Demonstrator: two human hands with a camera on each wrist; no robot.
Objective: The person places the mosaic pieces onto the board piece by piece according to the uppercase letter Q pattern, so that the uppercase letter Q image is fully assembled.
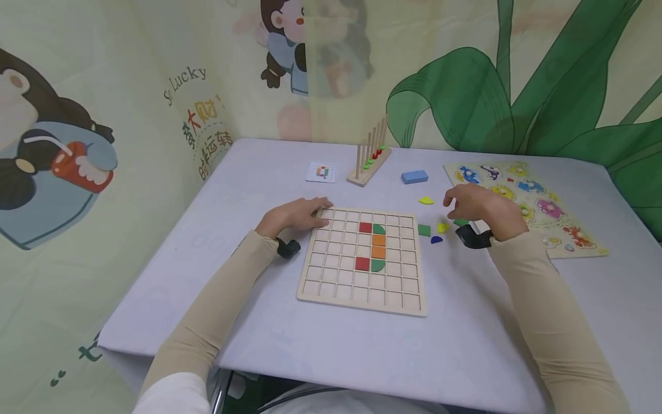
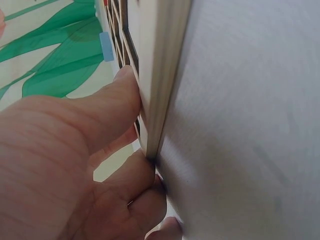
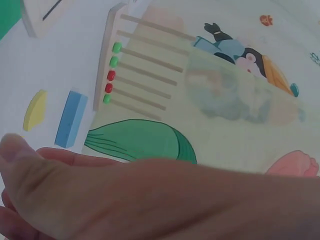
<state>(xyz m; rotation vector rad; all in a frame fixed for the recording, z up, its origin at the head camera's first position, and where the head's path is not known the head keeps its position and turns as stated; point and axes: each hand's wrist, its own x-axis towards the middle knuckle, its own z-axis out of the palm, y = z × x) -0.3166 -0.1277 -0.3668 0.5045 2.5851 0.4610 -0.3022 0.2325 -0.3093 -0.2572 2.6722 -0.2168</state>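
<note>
A wooden grid board point(image 1: 338, 292) lies on the table, with red squares point(image 1: 365, 227), orange squares point(image 1: 378, 246) and green rounded pieces point(image 1: 378, 265) set in its cells. My left hand point(image 1: 295, 215) holds its far left corner, thumb on the face and fingers at the edge. Loosely bent, my right hand point(image 1: 483, 208) hovers right of the board, with nothing seen in it. Below its fingers is a partly hidden green piece point(image 1: 461, 222). Nearby lie a green square point(image 1: 424, 230), a yellow piece point(image 1: 442, 227), a dark blue half-round point(image 1: 437, 240) and another yellow piece point(image 1: 426, 200).
Behind the board are a pattern card point(image 1: 321, 172), a wooden peg rack point(image 1: 361, 177) with red and green beads, and a blue block point(image 1: 414, 177). An animal picture board point(image 1: 558, 230) lies at the right. A printed curtain point(image 1: 341, 121) hangs behind the table.
</note>
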